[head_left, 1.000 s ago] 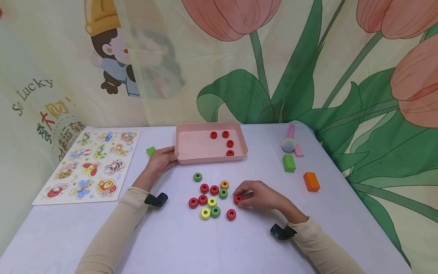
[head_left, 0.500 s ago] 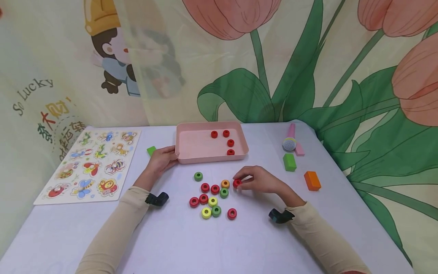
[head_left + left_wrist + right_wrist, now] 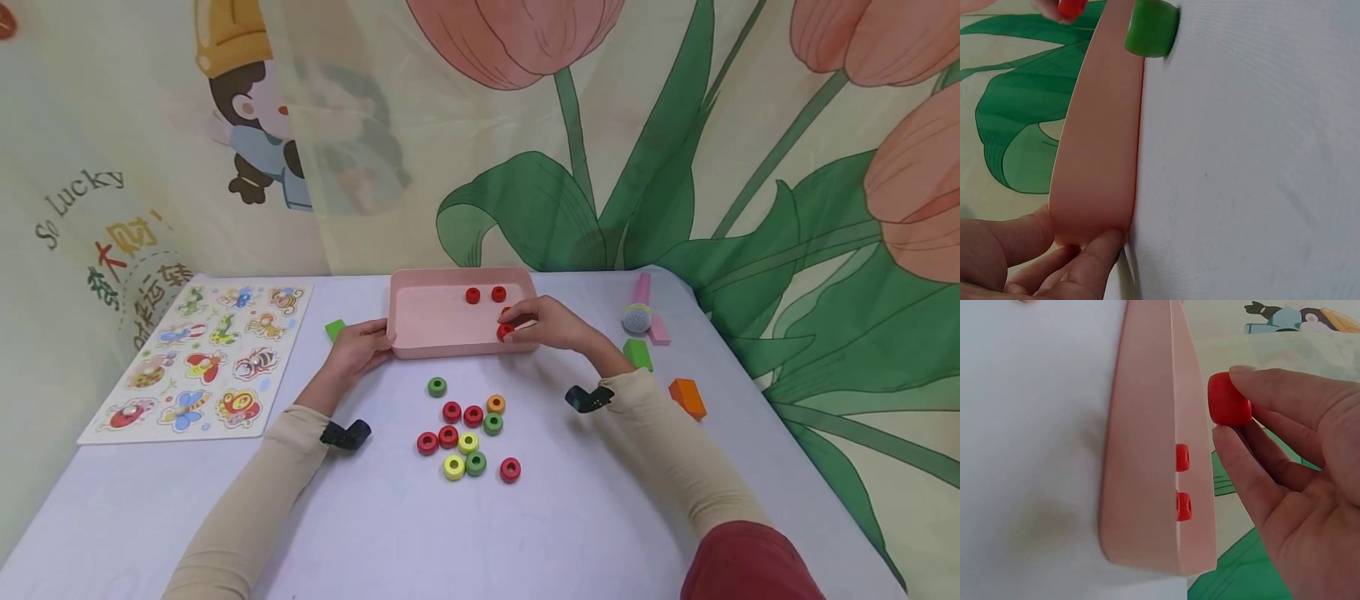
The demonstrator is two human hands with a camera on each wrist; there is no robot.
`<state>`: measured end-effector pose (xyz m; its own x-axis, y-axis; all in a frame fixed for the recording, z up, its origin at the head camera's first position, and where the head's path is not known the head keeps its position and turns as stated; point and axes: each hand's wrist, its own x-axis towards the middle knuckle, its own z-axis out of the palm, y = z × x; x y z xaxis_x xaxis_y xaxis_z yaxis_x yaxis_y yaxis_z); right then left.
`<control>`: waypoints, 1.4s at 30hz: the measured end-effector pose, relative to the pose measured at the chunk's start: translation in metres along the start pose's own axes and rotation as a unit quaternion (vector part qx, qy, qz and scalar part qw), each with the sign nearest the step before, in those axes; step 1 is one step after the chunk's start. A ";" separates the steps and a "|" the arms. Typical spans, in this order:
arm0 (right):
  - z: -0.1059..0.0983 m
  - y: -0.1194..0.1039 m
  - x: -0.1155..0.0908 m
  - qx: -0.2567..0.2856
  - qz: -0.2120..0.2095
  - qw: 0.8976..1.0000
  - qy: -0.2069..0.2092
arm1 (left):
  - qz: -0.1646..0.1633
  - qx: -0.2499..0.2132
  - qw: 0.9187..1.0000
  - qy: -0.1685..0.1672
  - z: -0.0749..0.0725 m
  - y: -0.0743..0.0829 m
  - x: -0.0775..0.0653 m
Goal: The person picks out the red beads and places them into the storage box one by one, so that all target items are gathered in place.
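In the head view, my left hand [image 3: 358, 350] holds the near left corner of a pink tray [image 3: 427, 315]. The left wrist view shows thumb and fingers gripping the tray's end wall [image 3: 1094, 187]. My right hand [image 3: 551, 323] is over the tray's right side, pinching a red bead [image 3: 1229, 400] between thumb and fingertip, above the rim. Red beads [image 3: 472, 296] lie inside the tray; the right hand partly covers those on the right. Several loose beads, red [image 3: 510, 470], green [image 3: 437, 387], yellow [image 3: 453, 467] and orange [image 3: 496, 403], lie on the table before the tray.
A sticker-like animal puzzle board [image 3: 202, 358] lies at the left. A green block [image 3: 335, 330] is behind the left hand. At the right are a pink toy microphone [image 3: 638, 312], a pink block [image 3: 659, 330], a green block [image 3: 638, 354] and an orange block [image 3: 687, 398].
My right hand has carried the red bead from the table, beside the loose beads, away from me and over the tray. The left hand has stayed at the tray's corner.
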<state>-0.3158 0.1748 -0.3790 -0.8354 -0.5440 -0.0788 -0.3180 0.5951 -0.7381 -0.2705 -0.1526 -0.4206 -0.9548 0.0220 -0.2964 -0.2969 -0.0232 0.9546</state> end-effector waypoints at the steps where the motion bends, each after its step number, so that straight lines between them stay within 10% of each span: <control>1: -0.001 -0.001 0.007 -0.003 0.003 1.000 0.001 | 0.000 0.001 1.000 0.000 0.000 0.000 0.000; 16: 0.005 -0.001 0.087 -0.054 0.039 0.998 -0.009 | -0.002 -0.009 1.000 0.004 0.001 -0.002 0.002; 29: 0.014 -0.001 0.100 -0.054 0.112 0.992 -0.025 | -0.007 -0.009 1.000 0.005 0.000 0.000 -0.001; 42: 0.015 0.003 0.099 -0.034 0.102 0.994 -0.019 | 0.001 -0.015 1.000 -0.005 -0.002 -0.003 0.000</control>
<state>-0.3926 0.1142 -0.3994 -0.8686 -0.4293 -0.2474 -0.1751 0.7330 -0.6573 -0.2696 -0.1541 -0.4230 -0.9552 0.0314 -0.2942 -0.2955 -0.0535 0.9538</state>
